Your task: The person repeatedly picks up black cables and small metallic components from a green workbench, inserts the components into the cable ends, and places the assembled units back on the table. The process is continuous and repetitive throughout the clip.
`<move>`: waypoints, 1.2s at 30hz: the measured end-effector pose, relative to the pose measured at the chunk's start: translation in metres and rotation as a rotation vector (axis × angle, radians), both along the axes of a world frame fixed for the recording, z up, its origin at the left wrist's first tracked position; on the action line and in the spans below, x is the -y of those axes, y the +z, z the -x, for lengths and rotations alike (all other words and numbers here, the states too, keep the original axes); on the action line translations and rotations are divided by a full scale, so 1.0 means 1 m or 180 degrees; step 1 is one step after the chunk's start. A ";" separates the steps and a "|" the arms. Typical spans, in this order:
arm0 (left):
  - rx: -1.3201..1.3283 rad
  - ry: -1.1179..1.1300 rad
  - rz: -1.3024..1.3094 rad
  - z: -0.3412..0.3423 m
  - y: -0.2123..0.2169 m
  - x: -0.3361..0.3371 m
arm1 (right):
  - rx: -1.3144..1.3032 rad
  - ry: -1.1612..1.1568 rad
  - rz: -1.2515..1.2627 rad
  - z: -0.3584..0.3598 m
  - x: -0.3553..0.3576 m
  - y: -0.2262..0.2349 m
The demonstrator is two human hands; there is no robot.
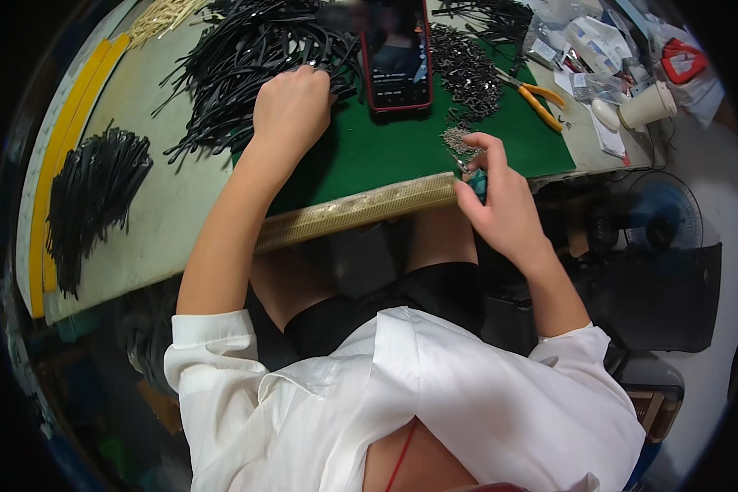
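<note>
My left hand (291, 107) is closed, its back turned up, at the near edge of a big heap of black straps (221, 74). Its fingertips are hidden, so what they grip, if anything, does not show. Over the front edge of the table, my right hand (504, 201) curls its thumb and fingers around a small teal-handled tool (477, 186); its kind cannot be made out. Just beyond that hand lies a little pile of small silvery metal pieces (459, 141) on the green mat (353, 164).
A phone (398, 61) in a red case stands behind the mat. Dark metal parts (467, 78) and orange-handled pliers (541, 102) lie right of it. A sorted strap bundle (98, 197) and yellow strips (74, 123) are at left. A fan (664, 209) stands at right below the table.
</note>
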State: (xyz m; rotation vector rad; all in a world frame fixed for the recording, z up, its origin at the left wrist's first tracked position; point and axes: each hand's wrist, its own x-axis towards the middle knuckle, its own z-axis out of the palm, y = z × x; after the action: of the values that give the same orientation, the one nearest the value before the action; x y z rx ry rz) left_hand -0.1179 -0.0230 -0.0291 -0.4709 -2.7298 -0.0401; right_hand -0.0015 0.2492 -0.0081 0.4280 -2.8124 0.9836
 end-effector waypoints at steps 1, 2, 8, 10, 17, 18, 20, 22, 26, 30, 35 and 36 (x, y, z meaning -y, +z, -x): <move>-0.0203 -0.0181 0.0023 -0.001 -0.003 0.004 | 0.0131 -0.0034 -0.0042 0.002 -0.009 0.003; -0.0405 -0.0355 0.0047 -0.003 -0.005 0.008 | 0.0129 0.0009 -0.0078 0.006 -0.017 0.005; -0.0704 -0.0296 -0.0846 -0.026 0.030 0.008 | 0.0315 0.0635 -0.0928 0.020 -0.048 0.013; -0.0328 -0.0367 -0.1648 -0.039 0.042 0.000 | 0.0370 0.0697 -0.0912 0.021 -0.050 0.014; 0.1741 -0.1107 -0.4250 -0.091 0.033 -0.012 | 0.0336 0.0752 -0.1056 0.028 -0.040 0.008; 0.1943 -0.1111 -0.4441 -0.095 0.032 -0.013 | 0.0340 0.0694 -0.1086 0.029 -0.038 0.007; 0.2087 -0.1098 -0.4397 -0.097 0.024 -0.012 | 0.0347 0.0575 -0.1147 0.029 -0.037 0.006; 0.2217 -0.1094 -0.4389 -0.099 0.019 -0.011 | 0.0380 0.0598 -0.1218 0.029 -0.033 0.007; 0.2220 -0.1109 -0.4598 -0.103 0.012 -0.011 | 0.0250 0.0609 -0.1077 0.027 -0.030 0.009; 0.2083 -0.1143 -0.4733 -0.103 0.010 -0.014 | 0.0333 0.0593 -0.1081 0.024 -0.033 0.006; 0.2042 -0.1098 -0.4714 -0.103 0.008 -0.013 | 0.0368 0.0704 -0.1134 0.023 -0.031 0.009; 0.2036 -0.1091 -0.4704 -0.103 0.008 -0.014 | 0.0353 0.0716 -0.1121 0.023 -0.031 0.008</move>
State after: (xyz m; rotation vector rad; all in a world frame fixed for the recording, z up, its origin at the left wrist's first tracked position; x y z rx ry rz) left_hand -0.0150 -0.0092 -0.0215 -0.4390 -2.1837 -2.3347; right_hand -0.0245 0.2797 0.0004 0.7656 -3.0974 0.5534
